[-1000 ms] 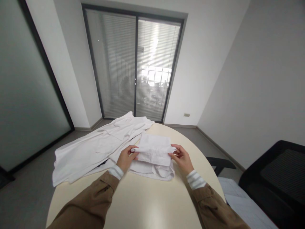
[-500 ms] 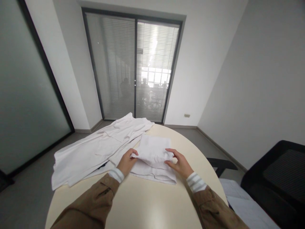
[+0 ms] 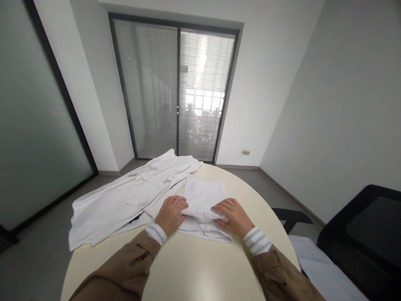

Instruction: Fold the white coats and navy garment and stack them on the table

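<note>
A folded white garment [image 3: 205, 194] lies on the table, its far part flat and its near edge in a loose, rumpled fold. My left hand [image 3: 172, 212] is closed on the left end of that fold, fingers over the top and thumb at the near side. On the right end, my right hand [image 3: 233, 215] grips in the same way, fingers bent over the cloth. The fabric under both palms is partly hidden, and which kind of garment it is cannot be made out.
White clothes [image 3: 125, 200] are spread over the table's left side, hanging over its edge. The round cream table [image 3: 200, 276] curves around the work. At right stand a black mesh chair [image 3: 369, 234] and white cloth [image 3: 326, 267] beside it. Glass doors with blinds [image 3: 175, 83] are beyond.
Both hands have turned palm-down, from pinching the fold's ends to fingers laid over its top. The left hand has shifted slightly right, and the fold has come down lower.
</note>
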Tool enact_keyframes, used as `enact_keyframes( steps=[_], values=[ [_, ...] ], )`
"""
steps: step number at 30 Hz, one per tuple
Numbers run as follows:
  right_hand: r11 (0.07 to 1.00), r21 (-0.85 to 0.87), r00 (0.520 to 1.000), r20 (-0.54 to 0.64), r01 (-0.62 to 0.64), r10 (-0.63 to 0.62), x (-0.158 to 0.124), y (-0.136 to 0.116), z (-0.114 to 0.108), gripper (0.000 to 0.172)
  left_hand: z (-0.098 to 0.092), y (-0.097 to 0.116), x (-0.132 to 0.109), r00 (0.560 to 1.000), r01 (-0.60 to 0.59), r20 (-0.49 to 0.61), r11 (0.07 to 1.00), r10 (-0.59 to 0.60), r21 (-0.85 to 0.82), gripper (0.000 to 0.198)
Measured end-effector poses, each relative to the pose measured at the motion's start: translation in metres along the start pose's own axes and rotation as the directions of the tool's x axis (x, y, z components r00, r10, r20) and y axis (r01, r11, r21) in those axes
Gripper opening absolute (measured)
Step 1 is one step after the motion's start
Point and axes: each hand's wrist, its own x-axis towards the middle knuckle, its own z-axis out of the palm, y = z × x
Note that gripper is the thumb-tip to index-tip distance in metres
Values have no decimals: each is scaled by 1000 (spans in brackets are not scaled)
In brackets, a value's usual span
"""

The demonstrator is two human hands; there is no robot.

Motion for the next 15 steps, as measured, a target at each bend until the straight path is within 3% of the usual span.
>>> enact_keyframes(
  steps=[5, 8, 10, 15],
  values=[
    [998, -48, 998, 45, -45, 47, 0, 2, 4, 30, 1, 8, 5, 995, 25, 91, 991, -36, 128, 21],
    [999, -36, 991, 133, -26, 31, 2, -5, 0, 26, -2, 14, 7, 989, -15, 147, 982, -13, 187, 16],
    [1000, -8, 980, 200, -20, 22, 4, -11, -4, 21, -4, 19, 6, 983, -54, 185, 982, 20, 180, 15],
    [996, 47, 951, 306, -73, 56, 6, -21, -7, 29, -3, 21, 2, 941, -149, 318, 985, 113, 92, 17]
  ],
)
